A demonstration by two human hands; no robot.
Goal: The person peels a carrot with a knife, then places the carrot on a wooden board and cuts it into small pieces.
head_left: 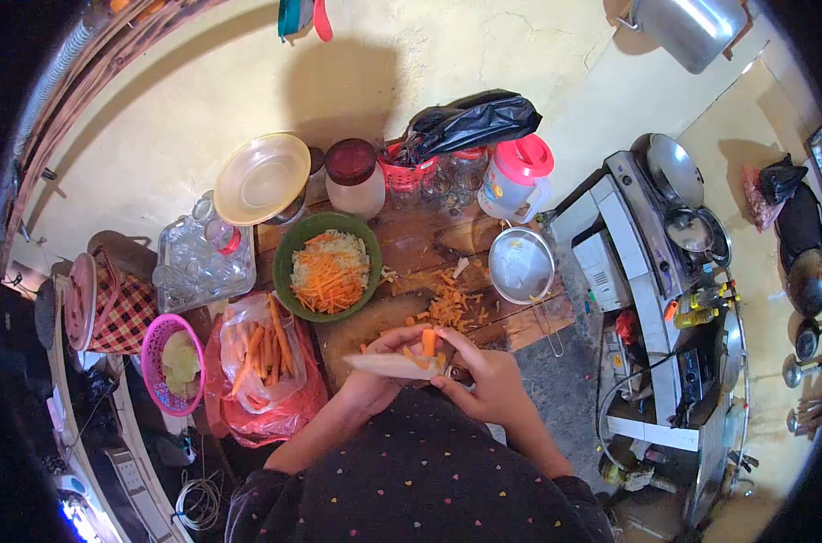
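Observation:
In front of my body, my right hand (479, 380) is closed round the dark handle of a knife. The broad pale blade (393, 366) points left, across my left hand (375, 385). An orange carrot piece (428, 341) stands up behind the blade, held by my left hand, whose fingers are partly hidden by the knife. Just beyond my hands, carrot peelings (456, 303) lie scattered on the wooden table (420, 249). A green bowl (283, 271) beyond my left hand holds shredded carrot (325, 288) and paler shreds.
A red plastic bag (275, 421) with whole carrots (280, 339) lies left. Nearby are a pink basket (150, 371) and a tray of glasses (207, 290). A metal strainer (521, 264) and a pink-lidded pitcher (511, 185) stand right, a gas stove (642, 217) farther right.

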